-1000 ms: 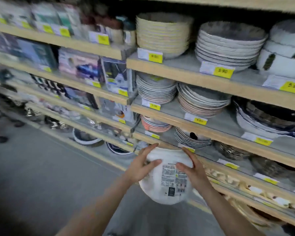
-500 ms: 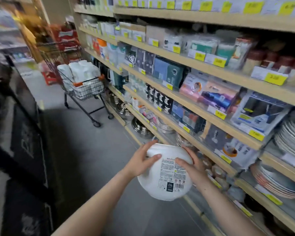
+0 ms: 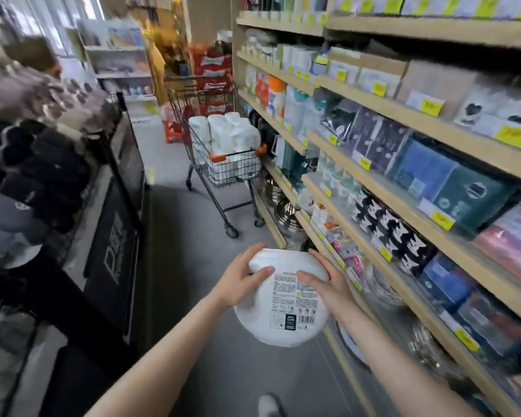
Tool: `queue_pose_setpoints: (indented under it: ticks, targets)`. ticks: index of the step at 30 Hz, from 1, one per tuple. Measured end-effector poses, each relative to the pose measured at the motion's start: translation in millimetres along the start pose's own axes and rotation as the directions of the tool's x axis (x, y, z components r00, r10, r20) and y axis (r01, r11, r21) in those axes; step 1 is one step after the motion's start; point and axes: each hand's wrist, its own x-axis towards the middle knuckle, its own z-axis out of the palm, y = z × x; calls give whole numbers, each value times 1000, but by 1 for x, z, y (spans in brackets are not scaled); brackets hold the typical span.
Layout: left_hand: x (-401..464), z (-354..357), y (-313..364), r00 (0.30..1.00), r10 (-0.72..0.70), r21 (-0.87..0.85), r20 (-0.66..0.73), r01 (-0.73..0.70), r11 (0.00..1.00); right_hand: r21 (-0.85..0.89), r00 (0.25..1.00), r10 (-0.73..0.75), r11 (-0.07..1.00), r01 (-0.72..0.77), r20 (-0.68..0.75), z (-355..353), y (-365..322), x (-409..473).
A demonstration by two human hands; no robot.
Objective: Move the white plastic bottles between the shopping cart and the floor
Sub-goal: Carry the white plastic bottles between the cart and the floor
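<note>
I hold one white plastic bottle (image 3: 283, 299) out in front of me with both hands, above the grey floor (image 3: 193, 266) of a shop aisle. My left hand (image 3: 238, 284) wraps its left flank, thumb across the near face and the fingers (image 3: 247, 251) curled over the far top edge. My right hand (image 3: 325, 284) mirrors it, fingers (image 3: 319, 257) round the right shoulder, thumb lying on the printed label (image 3: 292, 299). Neither hand is spread flat; both are closed on the bottle, which faces me label up.

Well beyond my fingers, further down the aisle, stands a wire shopping cart (image 3: 223, 170) beside the wooden shelves (image 3: 373, 182) on my right. It is heaped with more white bottles (image 3: 226, 133). I can count roughly five or six tops, but blur makes the count uncertain. A second cart (image 3: 193, 94) stands behind it.

I judge this is the carrying step, probably towards the cart. To do it well, I would keep both palms squeezing evenly so the smooth round body cannot slide, walk it clear of the shelf edges, and lower it onto the pile where it will not roll off.
</note>
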Motion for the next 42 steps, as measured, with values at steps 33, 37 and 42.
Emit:
queue_pose_setpoints:
  ticks: [33,37,42]
  targets:
    - [581,-396,-214,999,13,-16,42,-12,1000,2,990,61,998,-62,130,278,-130,662]
    - [666,-415,-249,998,8,-33,70,-6,999,-15,991,44,999,-42,123,289,-133,743]
    - [757,-451,-265,995,-30,11,95,29,1000,-109,989,78,992,-65,122,299,-146,842]
